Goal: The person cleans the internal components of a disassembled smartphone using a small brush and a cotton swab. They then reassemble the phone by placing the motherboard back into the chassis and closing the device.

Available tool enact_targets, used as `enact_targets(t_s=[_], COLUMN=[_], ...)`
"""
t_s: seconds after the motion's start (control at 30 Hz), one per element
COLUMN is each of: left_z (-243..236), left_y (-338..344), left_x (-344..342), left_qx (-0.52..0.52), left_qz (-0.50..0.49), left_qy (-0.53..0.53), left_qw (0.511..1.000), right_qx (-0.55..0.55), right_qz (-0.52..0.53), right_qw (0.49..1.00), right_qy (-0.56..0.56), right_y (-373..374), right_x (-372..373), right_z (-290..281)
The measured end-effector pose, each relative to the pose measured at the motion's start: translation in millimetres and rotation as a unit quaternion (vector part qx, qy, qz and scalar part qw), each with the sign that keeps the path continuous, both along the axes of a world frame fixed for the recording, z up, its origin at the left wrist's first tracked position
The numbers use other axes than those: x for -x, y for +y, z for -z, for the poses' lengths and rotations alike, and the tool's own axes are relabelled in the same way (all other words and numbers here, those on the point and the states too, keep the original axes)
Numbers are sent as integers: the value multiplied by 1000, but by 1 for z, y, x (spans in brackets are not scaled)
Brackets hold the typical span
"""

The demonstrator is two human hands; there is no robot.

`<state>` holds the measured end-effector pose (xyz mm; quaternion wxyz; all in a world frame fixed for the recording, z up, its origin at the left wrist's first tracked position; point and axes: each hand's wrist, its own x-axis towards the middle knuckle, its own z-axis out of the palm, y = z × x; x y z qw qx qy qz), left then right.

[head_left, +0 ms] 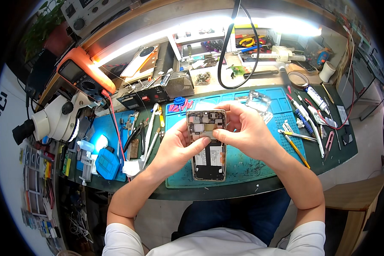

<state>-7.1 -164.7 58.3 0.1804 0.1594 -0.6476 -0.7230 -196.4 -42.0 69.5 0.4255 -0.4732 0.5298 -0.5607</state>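
An opened smartphone (208, 163) is held upright between my two hands over the blue repair mat (251, 164). Its back is off, so the circuit board shows in the upper half and a black battery with white labels in the lower half. My left hand (178, 144) grips the phone's left side, its thumb lying across the middle. From the right, my right hand (244, 127) holds the upper edge, the thumb pressing on the inside near the board. The fingers behind the phone are partly hidden.
Right of the mat lie tweezers (301, 135), pens, a white tube (318, 99) and a tape roll (298, 80). An orange multimeter (84, 71) and a microscope (55, 119) stand at the left. A black cable (221, 64) hangs beyond my hands.
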Motion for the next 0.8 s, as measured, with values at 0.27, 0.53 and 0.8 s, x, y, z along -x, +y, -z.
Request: enact_targets(t_s=[0.27, 0.53, 0.8], left_z=[1, 4, -1], left_y=[0, 4, 3], left_x=[-1, -2, 0], left_qx=[1, 17, -4], left_qz=[-10, -14, -18], left_qy=[-6, 19, -16], left_qw=[1000, 1000, 1000], right_qx=[2, 58, 55], right_qz=[3, 26, 30], right_qw=[1000, 998, 998], right_qy=[5, 15, 19], right_y=[0, -2, -3], right_x=[-1, -4, -1], right_z=[0, 9, 8])
